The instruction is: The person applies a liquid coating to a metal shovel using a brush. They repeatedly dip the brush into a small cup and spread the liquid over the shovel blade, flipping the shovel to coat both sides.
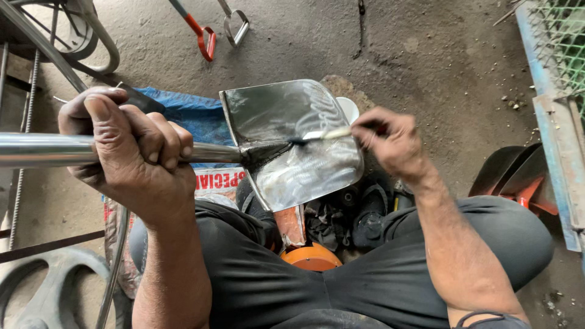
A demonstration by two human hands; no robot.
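Note:
My left hand (131,155) grips the shiny metal shaft (42,150) of a shovel, held level across my lap. The shovel's blade (292,143) is bare metal, with its upper part coated in glossy black paint. My right hand (390,143) pinches a small paintbrush (320,136) whose dark bristles touch the blade near the socket where the shaft joins. I sit with knees in dark trousers (365,280) spread below the blade.
An orange can lid (311,257) and dark objects sit between my legs. A blue tarp and printed sack (195,116) lie under the shovel. Red-handled tools (204,36) lie on the concrete; stacked shovel blades (518,173) and a blue mesh frame (557,109) stand right; wheels left.

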